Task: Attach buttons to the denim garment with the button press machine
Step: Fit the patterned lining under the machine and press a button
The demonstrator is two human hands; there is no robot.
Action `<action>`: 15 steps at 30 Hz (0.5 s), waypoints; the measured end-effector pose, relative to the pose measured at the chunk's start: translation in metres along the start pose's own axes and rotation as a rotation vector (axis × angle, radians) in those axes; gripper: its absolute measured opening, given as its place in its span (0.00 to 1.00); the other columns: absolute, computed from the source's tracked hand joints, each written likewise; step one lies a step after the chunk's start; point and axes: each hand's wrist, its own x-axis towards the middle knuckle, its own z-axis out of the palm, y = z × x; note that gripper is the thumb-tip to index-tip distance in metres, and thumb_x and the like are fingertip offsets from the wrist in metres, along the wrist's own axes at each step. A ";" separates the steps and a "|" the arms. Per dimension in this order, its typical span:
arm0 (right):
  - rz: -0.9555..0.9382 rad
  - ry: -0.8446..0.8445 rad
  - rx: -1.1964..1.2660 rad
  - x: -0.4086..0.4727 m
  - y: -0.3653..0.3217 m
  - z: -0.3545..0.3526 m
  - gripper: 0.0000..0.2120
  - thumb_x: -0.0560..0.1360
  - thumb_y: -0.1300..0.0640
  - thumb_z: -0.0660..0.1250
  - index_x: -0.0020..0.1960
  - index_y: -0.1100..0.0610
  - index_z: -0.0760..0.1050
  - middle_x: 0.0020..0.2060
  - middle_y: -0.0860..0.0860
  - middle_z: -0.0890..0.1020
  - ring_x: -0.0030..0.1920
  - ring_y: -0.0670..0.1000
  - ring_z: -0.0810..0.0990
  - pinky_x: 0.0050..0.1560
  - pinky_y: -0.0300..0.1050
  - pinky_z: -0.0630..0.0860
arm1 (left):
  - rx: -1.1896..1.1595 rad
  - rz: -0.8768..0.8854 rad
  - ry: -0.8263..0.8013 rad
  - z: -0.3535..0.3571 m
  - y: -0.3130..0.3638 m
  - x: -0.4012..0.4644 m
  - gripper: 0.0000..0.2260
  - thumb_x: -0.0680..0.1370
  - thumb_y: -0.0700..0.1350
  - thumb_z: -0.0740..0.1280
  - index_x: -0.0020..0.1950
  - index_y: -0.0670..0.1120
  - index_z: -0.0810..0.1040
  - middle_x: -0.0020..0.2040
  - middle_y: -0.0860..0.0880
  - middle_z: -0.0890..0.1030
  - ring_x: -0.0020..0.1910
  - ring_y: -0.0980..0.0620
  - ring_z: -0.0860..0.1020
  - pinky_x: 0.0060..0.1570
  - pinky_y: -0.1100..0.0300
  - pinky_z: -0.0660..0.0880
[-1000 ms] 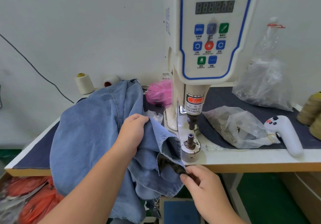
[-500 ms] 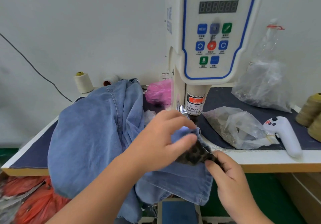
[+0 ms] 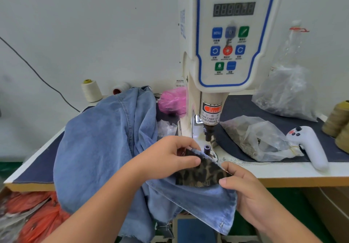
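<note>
A blue denim garment (image 3: 98, 144) is heaped on the left of the table and hangs over the front edge. One flap with a leopard-print lining (image 3: 200, 173) is held up just in front of the lower die (image 3: 207, 147) of the white button press machine (image 3: 226, 35). My left hand (image 3: 170, 157) pinches the flap's upper edge beside the die. My right hand (image 3: 243, 190) grips the flap's right edge, with denim draped below it. The upper punch (image 3: 208, 133) stands raised above the die.
A clear bag of small metal parts (image 3: 251, 139) and a white handheld controller (image 3: 309, 146) lie right of the machine. A larger plastic bag (image 3: 287, 93), thread cones (image 3: 338, 118), a pink bag (image 3: 172, 100) and a cream spool (image 3: 91, 90) stand around. Orange bags (image 3: 37, 216) sit below left.
Both hands lifted the leopard-lined flap from below the table edge up to the die. My left hand left the denim heap and now pinches the flap's top edge.
</note>
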 end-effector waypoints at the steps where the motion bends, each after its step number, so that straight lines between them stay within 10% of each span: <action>1: 0.007 -0.024 0.014 0.000 -0.002 0.000 0.11 0.63 0.66 0.69 0.44 0.57 0.82 0.42 0.60 0.82 0.41 0.56 0.81 0.41 0.46 0.79 | -0.073 -0.001 0.008 -0.001 -0.001 0.001 0.07 0.74 0.52 0.71 0.51 0.55 0.81 0.41 0.40 0.76 0.37 0.53 0.71 0.43 0.56 0.70; 8: -0.082 0.013 -0.216 0.001 -0.007 0.004 0.13 0.71 0.51 0.71 0.52 0.56 0.83 0.50 0.60 0.84 0.52 0.57 0.83 0.57 0.55 0.75 | -0.087 -0.019 0.062 -0.002 0.000 0.003 0.06 0.76 0.49 0.72 0.48 0.61 0.79 0.32 0.58 0.67 0.33 0.57 0.66 0.38 0.66 0.67; 15: -0.090 0.071 -0.345 0.000 -0.007 0.002 0.11 0.71 0.52 0.73 0.49 0.57 0.84 0.48 0.62 0.84 0.49 0.59 0.83 0.56 0.60 0.77 | -0.119 0.145 -0.042 -0.004 0.007 0.001 0.10 0.74 0.41 0.73 0.41 0.56 0.79 0.54 0.63 0.78 0.56 0.62 0.75 0.59 0.70 0.66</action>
